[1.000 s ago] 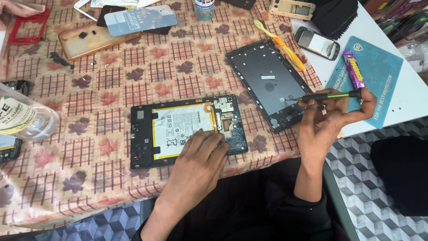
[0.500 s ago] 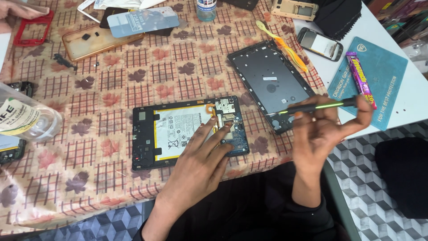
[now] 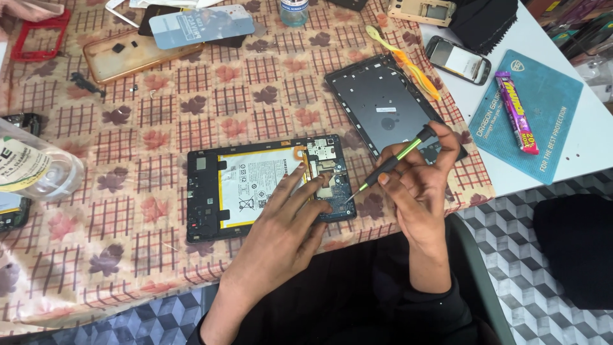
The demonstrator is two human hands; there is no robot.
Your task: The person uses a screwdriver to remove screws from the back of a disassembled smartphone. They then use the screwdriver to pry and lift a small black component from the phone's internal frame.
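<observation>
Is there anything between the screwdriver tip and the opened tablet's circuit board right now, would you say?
Nothing visible. The right hand holds the screwdriver with its tip at the tablet board's right edge; the left hand lies beside it, not across.

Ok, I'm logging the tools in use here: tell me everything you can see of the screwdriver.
The screwdriver is a slim precision driver with a green shaft, black grip sections, a black end cap and a thin metal tip. It slants from upper right down to lower left. The right hand holds it, a finger on the cap. Its tip meets the circuit-board end of the opened tablet, which the left hand steadies on the patterned tablecloth.
</observation>
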